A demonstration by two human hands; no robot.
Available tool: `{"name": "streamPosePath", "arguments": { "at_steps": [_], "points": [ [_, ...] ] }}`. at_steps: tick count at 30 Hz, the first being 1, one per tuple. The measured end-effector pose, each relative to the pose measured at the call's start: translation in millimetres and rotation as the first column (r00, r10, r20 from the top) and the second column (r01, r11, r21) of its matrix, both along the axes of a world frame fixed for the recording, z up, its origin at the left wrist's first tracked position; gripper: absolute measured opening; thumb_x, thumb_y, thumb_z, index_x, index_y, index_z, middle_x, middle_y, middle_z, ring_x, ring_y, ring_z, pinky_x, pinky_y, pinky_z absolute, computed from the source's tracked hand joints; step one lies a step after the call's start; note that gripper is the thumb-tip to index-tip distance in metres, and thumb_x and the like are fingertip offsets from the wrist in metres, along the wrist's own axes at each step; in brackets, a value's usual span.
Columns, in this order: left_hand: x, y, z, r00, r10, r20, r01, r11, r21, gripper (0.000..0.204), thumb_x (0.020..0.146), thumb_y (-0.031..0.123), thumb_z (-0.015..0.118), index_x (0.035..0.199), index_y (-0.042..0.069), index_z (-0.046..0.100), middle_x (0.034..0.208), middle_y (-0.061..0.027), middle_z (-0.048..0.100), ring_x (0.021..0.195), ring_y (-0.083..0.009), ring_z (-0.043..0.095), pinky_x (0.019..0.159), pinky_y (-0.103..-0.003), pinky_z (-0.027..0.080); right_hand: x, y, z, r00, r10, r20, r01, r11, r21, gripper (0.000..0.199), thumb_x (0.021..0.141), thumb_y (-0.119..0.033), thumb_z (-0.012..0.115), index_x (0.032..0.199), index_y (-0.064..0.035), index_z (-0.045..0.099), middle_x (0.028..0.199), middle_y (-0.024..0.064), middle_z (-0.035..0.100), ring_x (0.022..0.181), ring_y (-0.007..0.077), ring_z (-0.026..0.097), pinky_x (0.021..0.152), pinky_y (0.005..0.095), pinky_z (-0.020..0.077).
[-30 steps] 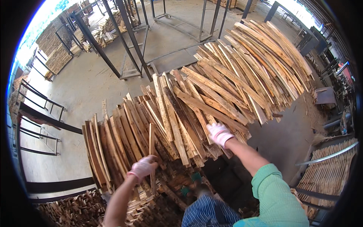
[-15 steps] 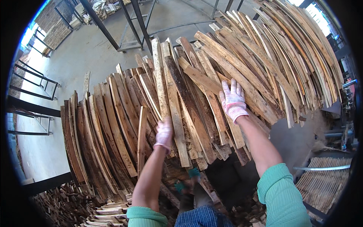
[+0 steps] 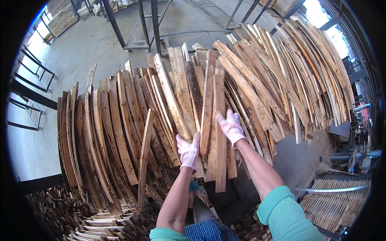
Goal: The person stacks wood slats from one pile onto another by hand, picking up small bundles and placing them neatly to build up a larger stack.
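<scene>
A long row of rough wooden boards (image 3: 118,128) lies side by side before me, many with bark on their edges. My left hand (image 3: 187,152), in a pale pink knit glove, is at the near end of a light board (image 3: 173,98), thumb and fingers apart. My right hand (image 3: 230,129), gloved alike, has its fingers spread against the right edge of a brown board (image 3: 219,152). That board lies on top of the others and its near end sticks out toward me. A second reddish board (image 3: 206,116) lies just left of it, between my hands.
Below left is a heap of short wood pieces (image 3: 104,227). Thin slats (image 3: 335,201) lie in a row at lower right, behind a curved metal bar (image 3: 333,188). Dark metal frames (image 3: 155,28) stand on the concrete floor (image 3: 86,50) beyond the boards.
My right hand has moved left and nearer, and the boards beside it now lie straighter and further left. My left hand has shifted right and slightly nearer.
</scene>
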State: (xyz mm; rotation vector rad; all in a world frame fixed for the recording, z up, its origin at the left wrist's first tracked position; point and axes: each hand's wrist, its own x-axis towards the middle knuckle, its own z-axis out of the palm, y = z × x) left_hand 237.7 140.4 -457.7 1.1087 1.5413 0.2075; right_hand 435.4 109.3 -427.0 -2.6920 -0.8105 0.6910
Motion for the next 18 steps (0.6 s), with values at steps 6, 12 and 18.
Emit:
{"name": "streamPosePath", "arguments": {
  "at_steps": [6,12,18],
  "points": [
    [-41,9,1,0.873,0.25,0.419,-0.09,0.927,-0.365,0.099,0.096,0.059,0.06,0.163,0.016,0.002,0.165,-0.0149,0.021,0.145,-0.0291,0.033,0.114,-0.046,0.034,-94,16,24,0.975,0.145,-0.17,-0.156,0.986,-0.055,0.112,0.084,-0.075,0.06,0.162,-0.014,0.008,0.161,0.0315,0.017,0.147,0.0476,0.026,0.119,0.0557,0.0283],
    [-36,7,2,0.964,0.083,0.252,-0.042,0.985,-0.166,0.12,0.083,0.05,0.081,0.162,0.006,0.002,0.155,-0.0221,0.036,0.139,-0.0297,0.041,0.113,-0.04,0.035,-85,-3,-4,0.964,0.142,-0.224,-0.094,0.973,0.211,0.11,0.085,-0.062,0.071,0.162,-0.0129,0.01,0.158,0.0338,0.022,0.146,0.0466,0.029,0.119,0.0456,0.0319],
    [-47,9,0,0.818,0.372,0.44,-0.092,0.838,-0.537,0.118,0.081,0.045,0.083,0.163,0.021,0.002,0.154,-0.0152,0.039,0.132,-0.0347,0.049,0.101,-0.058,0.045,-74,-11,-8,0.96,-0.058,-0.273,0.059,0.998,-0.006,0.114,0.079,-0.077,0.064,0.154,0.0023,0.03,0.157,0.0361,0.026,0.146,0.0481,0.031,0.119,0.0483,0.0324]
  ]
}}
